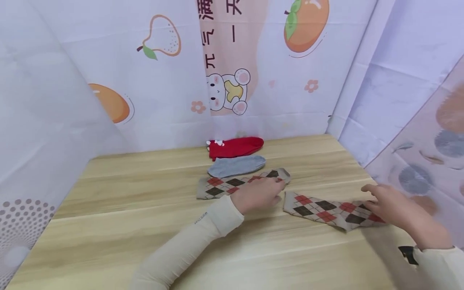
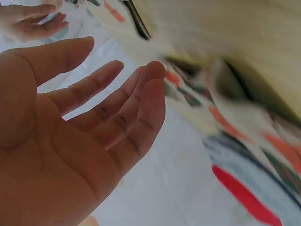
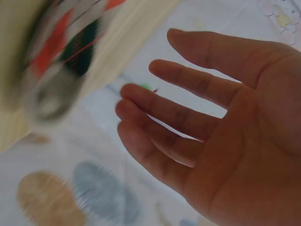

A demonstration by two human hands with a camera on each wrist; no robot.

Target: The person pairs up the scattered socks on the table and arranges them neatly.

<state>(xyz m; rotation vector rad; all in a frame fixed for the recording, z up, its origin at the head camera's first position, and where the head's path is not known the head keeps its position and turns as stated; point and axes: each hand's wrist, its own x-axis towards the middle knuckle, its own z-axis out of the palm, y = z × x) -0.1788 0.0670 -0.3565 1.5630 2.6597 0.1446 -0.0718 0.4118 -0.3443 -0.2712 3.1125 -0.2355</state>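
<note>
Two argyle socks in beige, red and black lie flat on the wooden table. One argyle sock (image 1: pixel 217 187) is at the middle, and my left hand (image 1: pixel 258 194) hovers over its right part, hiding some of it. The other argyle sock (image 1: pixel 326 210) lies to the right with a slight bend, its far right end partly behind my right hand (image 1: pixel 396 207). Both wrist views show loosely spread fingers with nothing in them: the left palm (image 2: pixel 61 141) and the right palm (image 3: pixel 244 141). In each, a sock lies apart from the fingertips.
Behind the middle argyle sock lie a grey-blue sock (image 1: pixel 237 166) and a red sock (image 1: pixel 237 147) with a white figure at its cuff. A printed white curtain (image 1: pixel 163 100) stands along the table's back edge. A small black object (image 1: pixel 409 254) shows by the right sleeve.
</note>
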